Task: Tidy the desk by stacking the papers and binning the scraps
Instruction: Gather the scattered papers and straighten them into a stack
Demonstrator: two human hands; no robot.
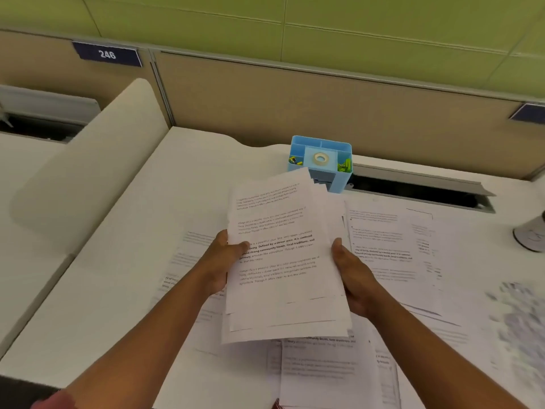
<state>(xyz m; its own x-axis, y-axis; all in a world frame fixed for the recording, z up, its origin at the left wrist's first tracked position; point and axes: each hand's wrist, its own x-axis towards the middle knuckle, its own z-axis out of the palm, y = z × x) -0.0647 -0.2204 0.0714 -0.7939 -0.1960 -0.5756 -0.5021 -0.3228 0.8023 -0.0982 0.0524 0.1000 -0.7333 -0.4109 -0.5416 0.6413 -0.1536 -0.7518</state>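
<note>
A loose stack of printed papers is lifted above the white desk, its sheets not quite squared at the lower edge. My left hand grips the stack's left edge, thumb on the top sheet. My right hand holds the right edge, fingers behind the sheets. More printed sheets lie spread flat on the desk to the right, and others lie under the stack near the front. At the far right is a blurred pile of crumpled paper scraps.
A blue desk organiser with a tape roll and clips stands behind the stack. An open cable slot runs along the desk's back. A metal cup is at the right edge. A beige partition closes the back.
</note>
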